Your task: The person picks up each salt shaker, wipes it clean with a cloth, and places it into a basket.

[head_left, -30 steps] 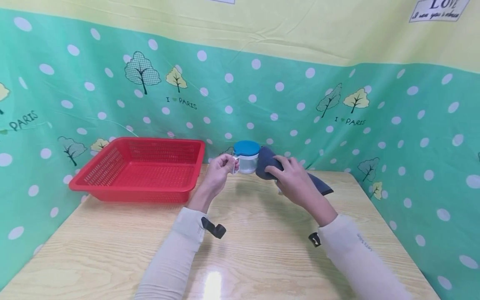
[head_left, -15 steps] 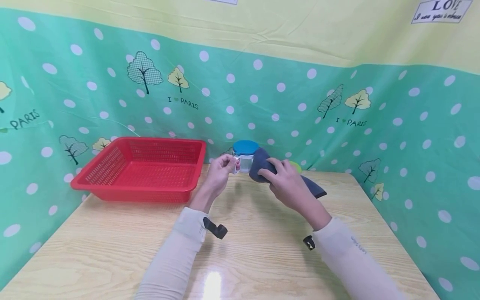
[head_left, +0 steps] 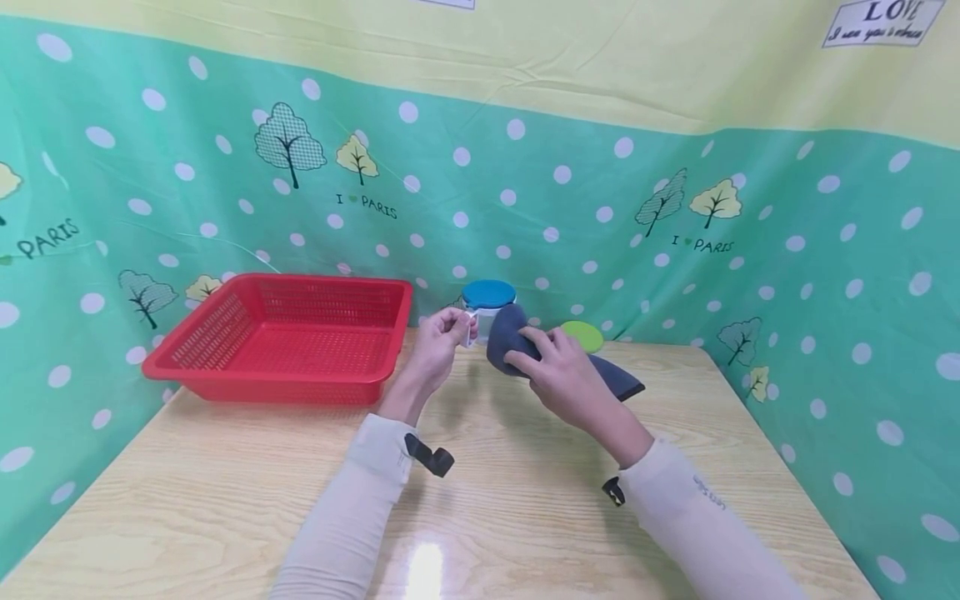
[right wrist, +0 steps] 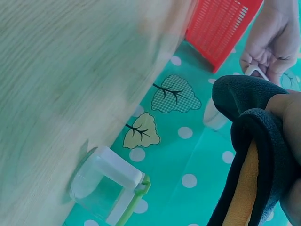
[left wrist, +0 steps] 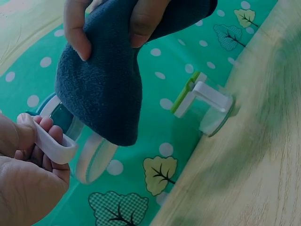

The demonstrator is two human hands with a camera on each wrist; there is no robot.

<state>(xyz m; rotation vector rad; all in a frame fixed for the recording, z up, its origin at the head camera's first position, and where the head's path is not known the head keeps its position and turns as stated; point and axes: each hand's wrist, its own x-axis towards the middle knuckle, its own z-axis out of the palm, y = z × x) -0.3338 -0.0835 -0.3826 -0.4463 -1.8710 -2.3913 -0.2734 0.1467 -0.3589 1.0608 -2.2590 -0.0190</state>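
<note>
My left hand grips the white handle of a clear jar with a blue lid. The jar is held at the back of the table, tilted in the left wrist view. In my right hand is a dark blue-grey cloth, pinched between thumb and fingers. The cloth lies over the jar's right side and hides part of it; its orange underside shows in the right wrist view. Behind the right hand stands a second clear jar with a white handle and a green lid.
A red perforated plastic basket stands at the back left of the wooden table, near the left hand. A green dotted curtain hangs behind and at both sides of the table.
My right hand has moved left with the cloth, across the jar's side, uncovering the green lid. The blue-lidded jar has shifted slightly left. My left hand stays on its handle.
</note>
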